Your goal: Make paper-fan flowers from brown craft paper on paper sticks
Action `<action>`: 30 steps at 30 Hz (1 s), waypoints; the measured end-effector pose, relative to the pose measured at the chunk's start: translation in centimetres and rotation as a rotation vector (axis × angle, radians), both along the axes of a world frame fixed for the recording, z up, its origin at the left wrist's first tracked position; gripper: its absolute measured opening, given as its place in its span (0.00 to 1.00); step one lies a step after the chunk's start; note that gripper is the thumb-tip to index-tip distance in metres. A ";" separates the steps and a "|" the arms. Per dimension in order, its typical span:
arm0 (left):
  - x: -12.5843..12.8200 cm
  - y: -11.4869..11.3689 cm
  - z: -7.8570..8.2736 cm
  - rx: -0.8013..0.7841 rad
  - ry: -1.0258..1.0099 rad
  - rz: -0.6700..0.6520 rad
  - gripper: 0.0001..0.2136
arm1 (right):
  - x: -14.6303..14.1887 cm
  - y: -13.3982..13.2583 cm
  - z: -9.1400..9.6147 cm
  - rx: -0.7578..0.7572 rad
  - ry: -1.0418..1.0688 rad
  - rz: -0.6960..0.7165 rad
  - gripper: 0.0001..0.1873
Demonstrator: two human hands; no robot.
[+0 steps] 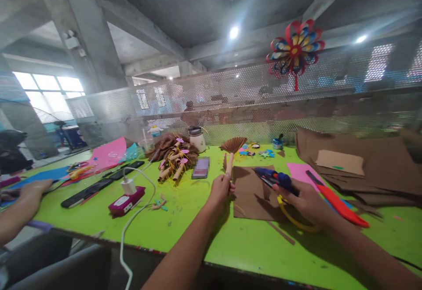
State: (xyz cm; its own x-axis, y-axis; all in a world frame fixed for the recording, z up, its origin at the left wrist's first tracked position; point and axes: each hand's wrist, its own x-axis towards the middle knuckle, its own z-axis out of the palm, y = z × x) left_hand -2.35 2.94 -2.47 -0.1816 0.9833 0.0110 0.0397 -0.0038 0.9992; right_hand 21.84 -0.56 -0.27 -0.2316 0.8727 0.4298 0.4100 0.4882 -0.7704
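My left hand (221, 189) is closed around a paper tube (230, 164) with a pleated brown paper fan (233, 144) at its upper end. In my right hand (301, 200) is a dark blue glue gun (275, 178), its tip pointing left toward the tube but apart from it. Under the glue gun a square sheet of brown paper (247, 197) lies on the green table (184, 233). A yellow loop (293, 219) shows below my right hand; what it belongs to is unclear.
A utility knife with a red handle (343, 206) lies right, near stacked brown paper (382, 153). Left are a purple power adapter (127, 200) with a white cable, a phone (201, 167) and a bundle of paper tubes (174, 162). Another person's hand (36, 189) rests far left.
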 end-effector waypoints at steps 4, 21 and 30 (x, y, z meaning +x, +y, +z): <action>-0.1 0.2 0.1 0.016 0.053 -0.013 0.13 | 0.2 0.4 -0.3 -0.011 0.028 -0.009 0.23; 0.3 -0.5 -0.1 0.015 -0.032 -0.214 0.16 | 0.2 1.0 -0.1 -0.147 0.335 0.041 0.25; 0.5 -0.9 0.6 -0.007 -0.131 -0.265 0.13 | -1.1 1.2 2.0 -0.339 0.402 0.211 0.26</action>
